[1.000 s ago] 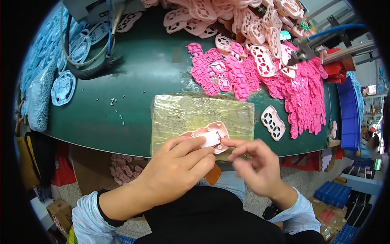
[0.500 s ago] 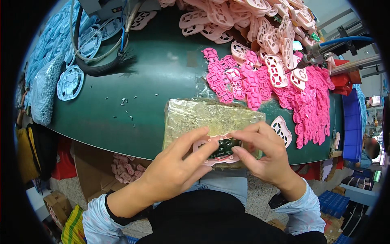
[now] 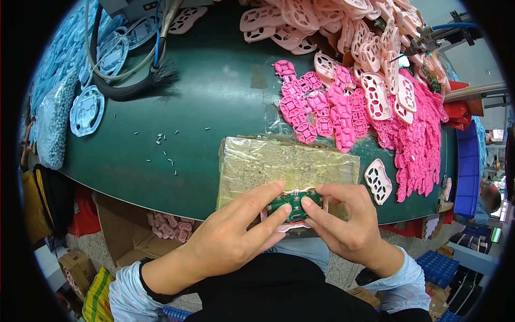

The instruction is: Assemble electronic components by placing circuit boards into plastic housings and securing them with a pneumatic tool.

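Note:
Between my hands a green circuit board (image 3: 296, 202) lies in a pale pink plastic shell (image 3: 292, 227), close to the near edge of a tape-wrapped block (image 3: 287, 163). My left hand (image 3: 238, 225) grips the left side of the shell, its thumb pressing on the board. From the right, my right hand (image 3: 346, 217) holds the other side, thumb on the board and index finger along the far rim. A bit of red wire shows at the board's near edge. The shell's underside is hidden. A loose pale pink shell (image 3: 379, 181) lies right of the block.
Bright pink button pads (image 3: 343, 115) lie heaped beyond the block, with pale pink shells (image 3: 300, 21) piled behind. Small metal pins (image 3: 161, 139) are scattered on the green table (image 3: 214, 86). Blue shells (image 3: 87, 110), a bag of blue beads (image 3: 56, 129) and cables (image 3: 126, 91) occupy the left.
The board, tilted and dark before, now lies flatter in the shell with its green face showing. Both thumbs have come onto it, and my hands have shifted slightly nearer to me.

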Tool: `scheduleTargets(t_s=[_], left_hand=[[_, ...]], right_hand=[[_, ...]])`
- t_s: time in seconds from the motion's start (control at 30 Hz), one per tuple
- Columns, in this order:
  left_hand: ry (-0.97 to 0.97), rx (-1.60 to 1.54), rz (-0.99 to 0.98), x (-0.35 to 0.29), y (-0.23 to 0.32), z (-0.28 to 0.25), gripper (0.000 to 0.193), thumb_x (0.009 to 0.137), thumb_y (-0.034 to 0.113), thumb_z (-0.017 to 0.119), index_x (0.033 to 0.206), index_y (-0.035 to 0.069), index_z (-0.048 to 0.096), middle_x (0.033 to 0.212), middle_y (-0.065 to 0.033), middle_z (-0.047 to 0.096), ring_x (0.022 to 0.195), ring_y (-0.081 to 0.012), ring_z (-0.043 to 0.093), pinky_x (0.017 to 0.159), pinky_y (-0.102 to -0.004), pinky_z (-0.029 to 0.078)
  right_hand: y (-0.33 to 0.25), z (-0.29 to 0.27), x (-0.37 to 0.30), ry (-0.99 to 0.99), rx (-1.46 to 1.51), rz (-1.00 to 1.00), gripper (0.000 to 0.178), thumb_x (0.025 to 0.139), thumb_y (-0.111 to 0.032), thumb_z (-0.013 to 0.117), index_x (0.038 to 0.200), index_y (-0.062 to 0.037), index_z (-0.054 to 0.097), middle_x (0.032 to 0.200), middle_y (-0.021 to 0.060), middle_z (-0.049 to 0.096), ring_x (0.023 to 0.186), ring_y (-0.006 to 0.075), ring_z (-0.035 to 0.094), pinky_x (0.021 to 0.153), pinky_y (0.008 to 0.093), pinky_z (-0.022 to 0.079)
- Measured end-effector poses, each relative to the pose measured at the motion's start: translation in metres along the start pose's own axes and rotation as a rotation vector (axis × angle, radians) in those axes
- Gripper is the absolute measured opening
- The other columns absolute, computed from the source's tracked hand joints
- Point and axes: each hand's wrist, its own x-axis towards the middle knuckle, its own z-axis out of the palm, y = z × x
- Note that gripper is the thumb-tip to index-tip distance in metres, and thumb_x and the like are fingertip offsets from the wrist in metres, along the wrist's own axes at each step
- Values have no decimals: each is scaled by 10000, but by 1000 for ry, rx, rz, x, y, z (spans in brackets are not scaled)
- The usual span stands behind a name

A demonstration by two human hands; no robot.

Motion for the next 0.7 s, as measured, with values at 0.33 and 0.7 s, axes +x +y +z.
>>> scheduleTargets(t_s=[0.33, 0.7], left_hand=[[14, 364, 200, 9, 17, 2, 287, 724, 61, 710, 979, -67, 676, 1094, -170, 642, 1025, -312, 641, 831, -378, 570], [-34, 414, 227, 7, 20, 1, 298, 748, 60, 637, 1014, -70, 672, 1107, -173, 635, 1053, -314, 631, 846, -368, 563]], right_hand=[[-5, -6, 4, -64, -86, -17, 328, 765, -133, 693, 1088, -75, 679, 1057, 82, 595, 843, 232, 564, 702, 364, 428], [-1, -2, -15, 38, -3, -75, 357, 698, -101, 779, 1041, -81, 685, 1082, 66, 632, 845, 232, 596, 722, 357, 462]])
